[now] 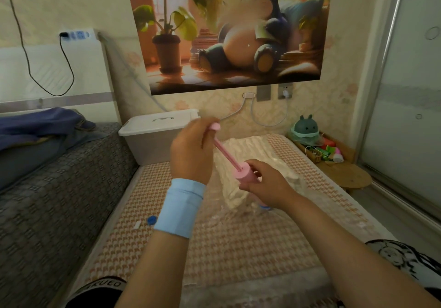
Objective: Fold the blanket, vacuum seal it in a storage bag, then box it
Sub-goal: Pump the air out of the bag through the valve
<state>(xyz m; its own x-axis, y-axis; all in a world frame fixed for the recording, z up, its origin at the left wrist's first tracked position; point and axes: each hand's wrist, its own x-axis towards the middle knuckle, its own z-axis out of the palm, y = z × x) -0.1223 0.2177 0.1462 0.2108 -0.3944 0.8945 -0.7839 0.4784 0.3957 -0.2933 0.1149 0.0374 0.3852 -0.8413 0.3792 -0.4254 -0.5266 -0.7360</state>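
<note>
Above crinkly clear bag (235,196), smooth pink cylindrical pump (246,176), thin rod (226,153) extended

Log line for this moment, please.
stage: vacuum sealing | left hand: grips pump handle, rod extended | right hand: grips pump barrel over bag | box: lidded, behind

Patterned bed (238,248): storage bag (274,159), lidded box (152,138), blue cap (151,220).
</note>
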